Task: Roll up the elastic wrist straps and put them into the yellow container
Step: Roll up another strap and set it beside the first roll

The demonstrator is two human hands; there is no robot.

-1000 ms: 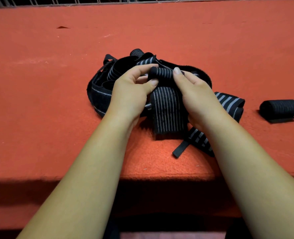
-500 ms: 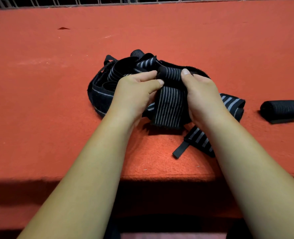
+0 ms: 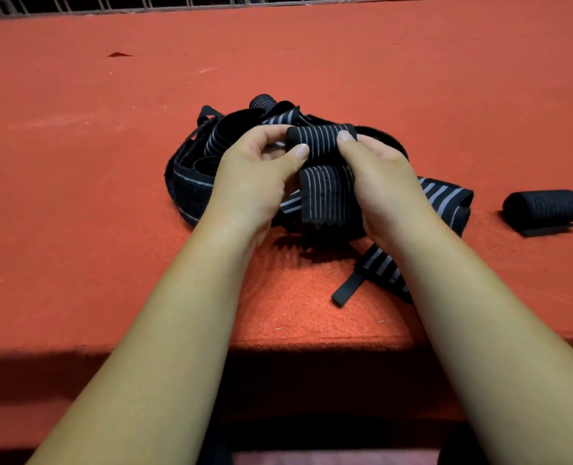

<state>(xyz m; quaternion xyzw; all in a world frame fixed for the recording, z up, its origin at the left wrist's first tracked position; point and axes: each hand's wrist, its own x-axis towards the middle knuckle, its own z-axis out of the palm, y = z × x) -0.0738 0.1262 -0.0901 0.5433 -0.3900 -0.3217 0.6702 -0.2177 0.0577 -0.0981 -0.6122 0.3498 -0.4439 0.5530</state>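
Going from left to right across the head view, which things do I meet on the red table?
Left hand → half-rolled strap → right hand → finished roll. The pile of loose straps spreads behind both hands, so it has no clear place.

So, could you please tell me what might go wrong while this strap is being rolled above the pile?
1. The half-made roll is pinched only between the thumbs and fingers of the left hand and right hand. A slip could let the elastic unwind.
2. Its loose tail hangs over the tangled pile and might snag another strap.
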